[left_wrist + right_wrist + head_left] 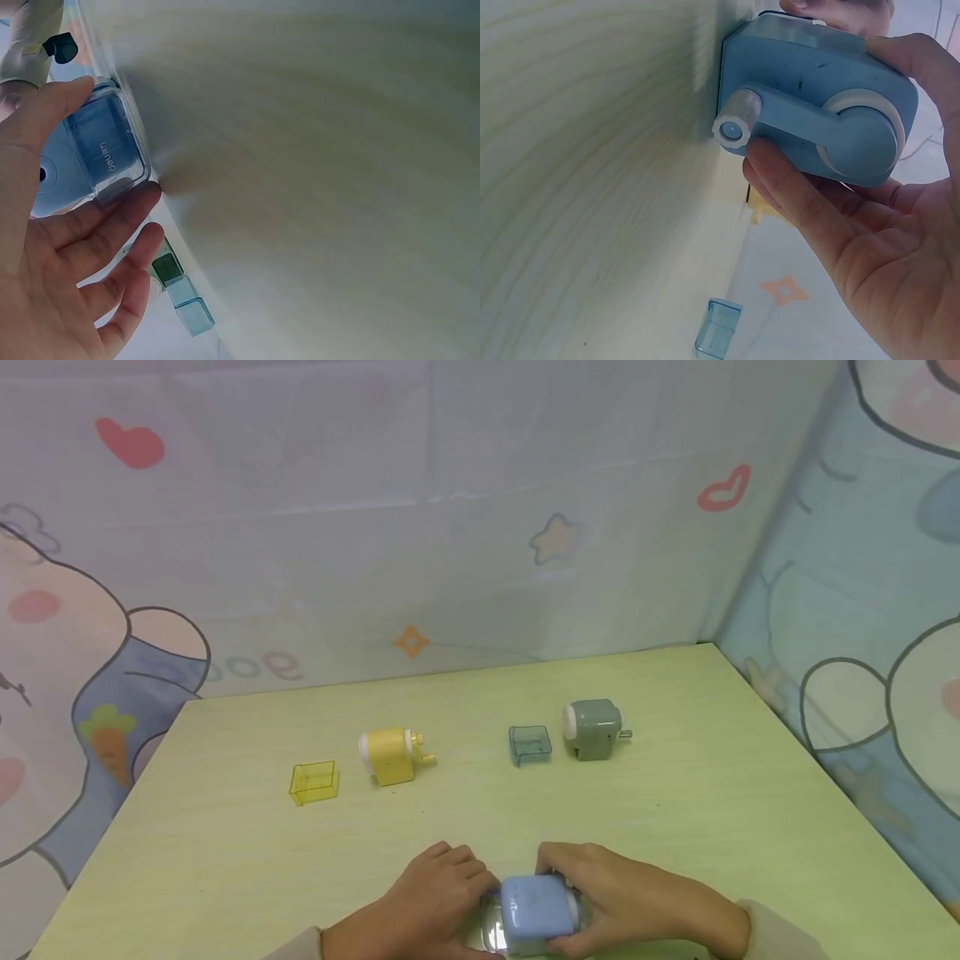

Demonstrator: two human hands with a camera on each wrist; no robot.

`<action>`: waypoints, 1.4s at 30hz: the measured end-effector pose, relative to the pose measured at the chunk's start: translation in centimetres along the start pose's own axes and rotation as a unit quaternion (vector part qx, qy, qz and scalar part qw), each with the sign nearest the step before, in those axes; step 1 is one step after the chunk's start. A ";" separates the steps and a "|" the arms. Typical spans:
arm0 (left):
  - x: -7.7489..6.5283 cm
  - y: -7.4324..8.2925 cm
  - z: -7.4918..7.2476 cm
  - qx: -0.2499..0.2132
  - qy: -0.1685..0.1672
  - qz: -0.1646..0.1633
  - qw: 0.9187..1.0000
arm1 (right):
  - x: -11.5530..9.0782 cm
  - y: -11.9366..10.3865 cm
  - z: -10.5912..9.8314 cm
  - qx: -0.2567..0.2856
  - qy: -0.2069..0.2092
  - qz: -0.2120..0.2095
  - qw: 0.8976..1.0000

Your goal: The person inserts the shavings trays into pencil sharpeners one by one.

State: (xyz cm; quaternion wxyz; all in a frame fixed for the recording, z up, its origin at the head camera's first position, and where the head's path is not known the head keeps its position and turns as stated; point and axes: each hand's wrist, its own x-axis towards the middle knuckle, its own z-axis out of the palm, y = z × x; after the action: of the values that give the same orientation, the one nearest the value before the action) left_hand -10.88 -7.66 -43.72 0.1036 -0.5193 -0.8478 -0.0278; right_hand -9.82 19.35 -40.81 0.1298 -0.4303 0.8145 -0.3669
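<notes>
A blue crank pencil sharpener (536,906) is at the near side of the table, between both hands. My right hand (626,893) grips its body from the right, fingers and thumb around it. In the right wrist view the crank handle (733,124) faces that palm. A clear shavings drawer (120,150) with lettering sits at the sharpener's left side, overlapping the blue body in the left wrist view. My left hand (438,897) pinches this drawer between thumb and forefinger, its other fingers spread below.
Farther back on the table (247,852) stand a yellow sharpener (392,756) and a grey-green sharpener (594,728). A yellow drawer (315,782) and a teal drawer (530,743) lie to the left of their matching sharpeners. A printed cloth (337,568) hangs behind the table.
</notes>
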 end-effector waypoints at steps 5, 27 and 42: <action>0.1 0.1 -0.1 -0.001 -0.009 -0.005 1.000 | 0.0 0.0 -0.1 0.008 -0.006 0.010 1.000; 0.5 0.6 -0.1 -0.162 -0.039 -0.068 0.984 | 0.0 -0.1 -0.1 0.019 -0.009 0.020 1.000; 1.2 1.3 -0.2 -0.231 -0.047 -0.114 0.965 | 0.0 0.0 -0.1 0.023 -0.010 0.016 1.000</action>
State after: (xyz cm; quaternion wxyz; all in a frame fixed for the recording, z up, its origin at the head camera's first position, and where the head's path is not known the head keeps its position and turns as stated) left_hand -10.25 -6.05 -43.39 -0.0635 -0.4300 -0.8758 -0.2100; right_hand -9.89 19.42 -40.71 0.1532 -0.4179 0.8111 -0.3795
